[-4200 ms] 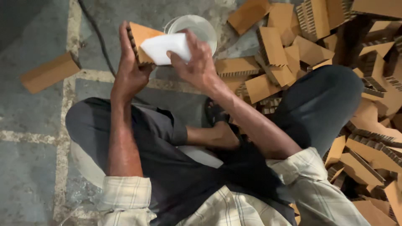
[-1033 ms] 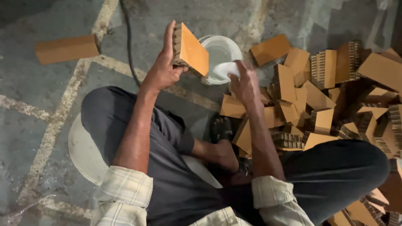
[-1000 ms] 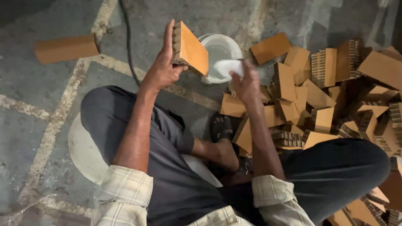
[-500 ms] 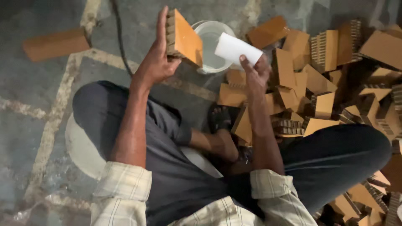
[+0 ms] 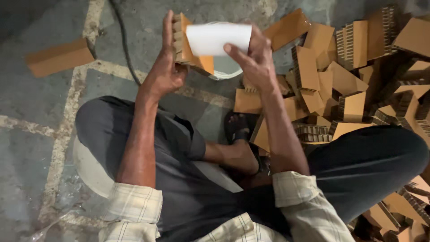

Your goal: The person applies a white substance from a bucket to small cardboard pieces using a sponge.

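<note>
My left hand (image 5: 165,74) grips a brown honeycomb cardboard block (image 5: 184,45), held upright in front of me. My right hand (image 5: 253,58) pinches a white rectangular sheet (image 5: 218,38) and lays it against the block's flat brown face. Behind both hands stands a white bucket (image 5: 226,72), mostly hidden by the block and the sheet. I sit cross-legged on the floor, a dark sandal (image 5: 237,127) on my foot.
A heap of brown honeycomb cardboard blocks (image 5: 349,89) covers the floor on the right. One lone block (image 5: 59,57) lies at the upper left. A black cable (image 5: 120,31) runs across the grey concrete floor. A white round seat (image 5: 89,168) shows under my left leg.
My right hand came away from the bucket with a white sheet and brought it left onto the block. The left hand kept the block raised.
</note>
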